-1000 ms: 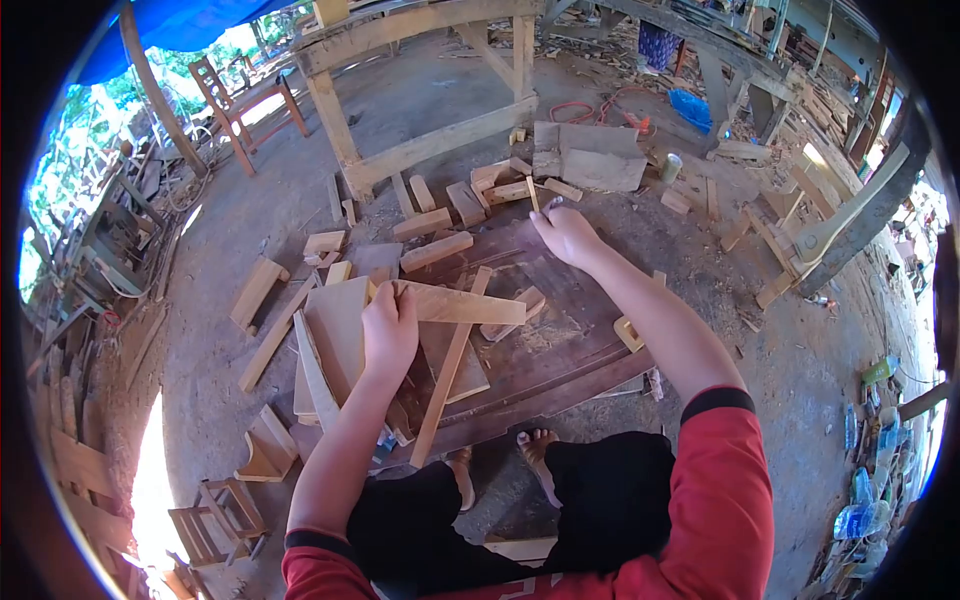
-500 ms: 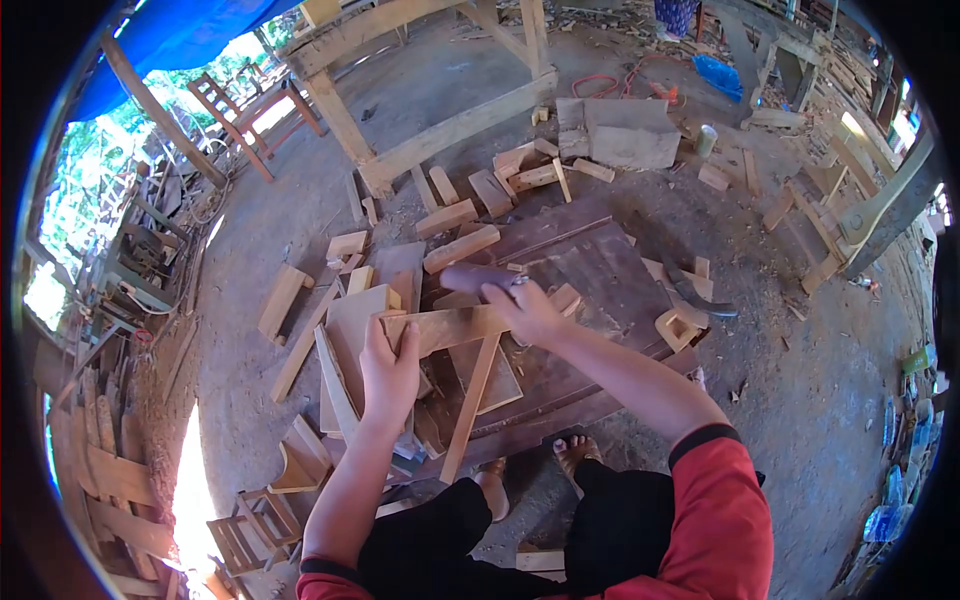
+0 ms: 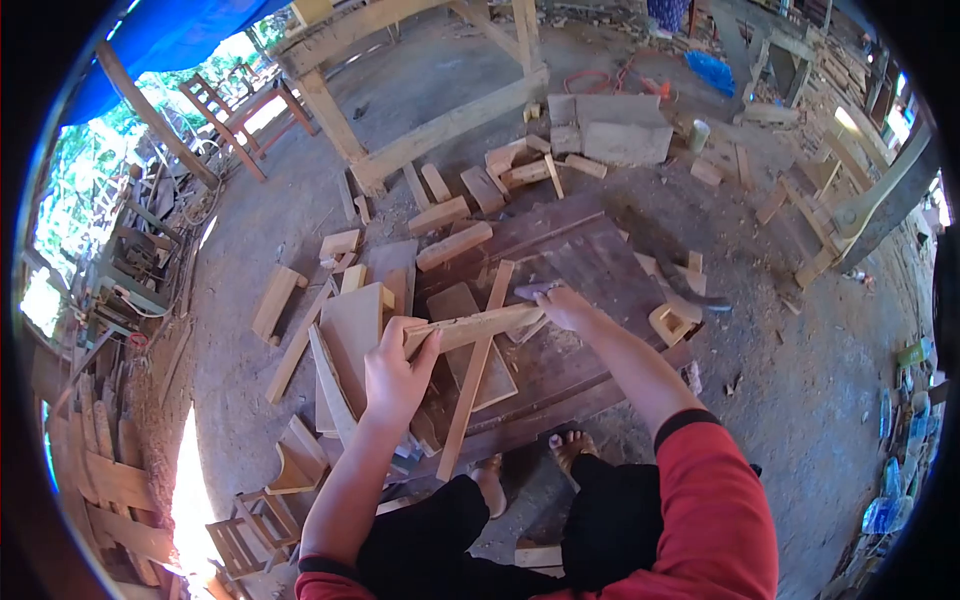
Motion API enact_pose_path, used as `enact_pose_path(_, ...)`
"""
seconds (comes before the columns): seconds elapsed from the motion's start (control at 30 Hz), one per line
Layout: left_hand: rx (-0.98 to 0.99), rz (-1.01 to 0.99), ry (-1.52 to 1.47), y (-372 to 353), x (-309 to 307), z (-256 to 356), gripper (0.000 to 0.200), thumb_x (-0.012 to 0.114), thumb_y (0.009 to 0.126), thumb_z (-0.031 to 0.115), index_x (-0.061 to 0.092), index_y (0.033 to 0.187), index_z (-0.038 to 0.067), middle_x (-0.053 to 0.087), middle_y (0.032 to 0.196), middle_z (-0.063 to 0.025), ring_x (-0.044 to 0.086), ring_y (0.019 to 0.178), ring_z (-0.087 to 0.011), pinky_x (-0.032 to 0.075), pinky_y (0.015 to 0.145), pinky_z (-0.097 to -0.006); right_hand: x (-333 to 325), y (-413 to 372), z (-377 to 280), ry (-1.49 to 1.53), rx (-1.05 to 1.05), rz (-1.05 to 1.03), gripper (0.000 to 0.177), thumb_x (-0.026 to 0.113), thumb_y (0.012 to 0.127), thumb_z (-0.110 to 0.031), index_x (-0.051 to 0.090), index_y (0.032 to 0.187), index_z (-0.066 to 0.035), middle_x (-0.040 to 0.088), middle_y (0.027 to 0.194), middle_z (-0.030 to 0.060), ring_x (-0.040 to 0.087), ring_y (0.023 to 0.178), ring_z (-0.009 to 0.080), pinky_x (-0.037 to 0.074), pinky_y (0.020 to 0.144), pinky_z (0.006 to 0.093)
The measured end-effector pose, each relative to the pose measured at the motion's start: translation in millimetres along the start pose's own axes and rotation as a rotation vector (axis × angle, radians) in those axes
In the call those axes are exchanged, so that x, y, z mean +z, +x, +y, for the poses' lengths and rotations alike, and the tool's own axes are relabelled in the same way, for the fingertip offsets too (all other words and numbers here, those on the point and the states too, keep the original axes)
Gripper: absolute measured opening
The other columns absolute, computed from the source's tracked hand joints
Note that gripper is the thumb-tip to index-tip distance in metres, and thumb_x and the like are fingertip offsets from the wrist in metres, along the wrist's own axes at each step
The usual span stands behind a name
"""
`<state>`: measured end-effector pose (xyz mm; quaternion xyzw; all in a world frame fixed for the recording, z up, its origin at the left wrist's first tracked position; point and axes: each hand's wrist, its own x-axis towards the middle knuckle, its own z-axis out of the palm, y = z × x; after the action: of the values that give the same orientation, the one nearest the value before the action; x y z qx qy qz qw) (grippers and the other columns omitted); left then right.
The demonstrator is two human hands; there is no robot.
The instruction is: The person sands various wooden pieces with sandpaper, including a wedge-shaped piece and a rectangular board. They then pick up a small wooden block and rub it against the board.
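At the far left a slatted wooden piece (image 3: 250,535) stands on the ground (image 3: 230,375), with a curved wooden bracket (image 3: 293,468) just beyond it. Farther out lie a thick block (image 3: 275,302) and, to its right, a long narrow slat (image 3: 300,350), slanting toward the left edge of the dark wooden panel (image 3: 600,270). At that left edge sits a broad pale board (image 3: 352,345), tilted, a small light block (image 3: 353,278) near its far end. The left hand (image 3: 396,375) is just right of this board, its fingers and thumb closed on the left end of the held wooden piece (image 3: 470,331), which spans the panel's left half from hand to hand. Beneath it, a thin strip (image 3: 472,375) runs from the panel's middle out over the near edge, crossing a flat rectangular board (image 3: 486,376). Beyond, rough blocks (image 3: 455,246) lie along the panel's far-left side. The right hand (image 3: 566,306), above the panel's middle, has its fingers closed around a purplish object (image 3: 536,291), mostly hidden, at the right end of the held piece; whether the fingers also touch the wood cannot be told. Near the panel's right corner lies a small wooden piece with an opening (image 3: 671,325), and just beyond it a dark curved tool (image 3: 703,300).
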<state>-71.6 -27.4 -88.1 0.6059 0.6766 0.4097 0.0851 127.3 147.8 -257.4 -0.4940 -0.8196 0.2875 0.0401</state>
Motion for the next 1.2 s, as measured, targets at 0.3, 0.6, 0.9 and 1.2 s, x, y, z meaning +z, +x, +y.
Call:
enact_pose_path(0.3, -0.002, 0.049, 0.046, -4.4, 6.1, 7.8, 0.02, 0.064, 0.075, 0.016, 0.051, 0.085, 0.005, 0.061, 0.069, -0.0139, 0.06, 0.065, -0.0327, 0.048, 0.055, -0.0358, -42.8, -59.0, -133.4, 0.676, -0.454, -0.011, 0.036, 0.035, 0.09, -0.022, 0.048, 0.11, 0.005, 0.054, 0.107, 0.0163, 0.05, 0.102, 0.0254, 0.036, 0.088, 0.0329)
enact_pose_path(0.6, -0.119, 0.095, 0.028, -0.5, -8.6, -15.6, 0.02, 0.063, 0.076, 0.018, 0.052, 0.084, 0.003, 0.06, 0.072, -0.0171, 0.061, 0.069, -0.0332, 0.047, 0.058, -0.0356, 47.7, -18.7, 4.2, 0.53, -0.06, 0.181, 0.044, 0.031, 0.09, -0.03, 0.046, 0.11, 0.005, 0.057, 0.098, 0.0225, 0.054, 0.094, 0.0358, 0.043, 0.08, 0.0389)
enact_pose_path(0.9, 0.038, 0.069, 0.05, -2.4, 1.3, 3.2, 0.019, 0.064, 0.075, 0.015, 0.053, 0.084, 0.003, 0.06, 0.072, -0.014, 0.061, 0.07, -0.0321, 0.048, 0.059, -0.0343, 32.5, 11.9, -5.8, 0.533, -0.443, 0.18, 0.037, 0.03, 0.09, -0.018, 0.044, 0.121, -0.003, 0.05, 0.117, 0.0138, 0.051, 0.101, 0.0271, 0.036, 0.093, 0.0337)
enact_pose_path(1.2, -0.005, 0.053, -0.001, -5.3, -4.4, -13.6, 0.018, 0.065, 0.074, 0.013, 0.053, 0.085, 0.003, 0.061, 0.071, -0.0143, 0.062, 0.068, -0.0304, 0.048, 0.058, -0.0333, 17.2, -34.0, -71.2, 1.208, -0.551, 0.151, 0.047, 0.039, 0.088, -0.035, 0.051, 0.105, 0.008, 0.056, 0.098, 0.0183, 0.052, 0.096, 0.02, 0.038, 0.084, 0.0303)
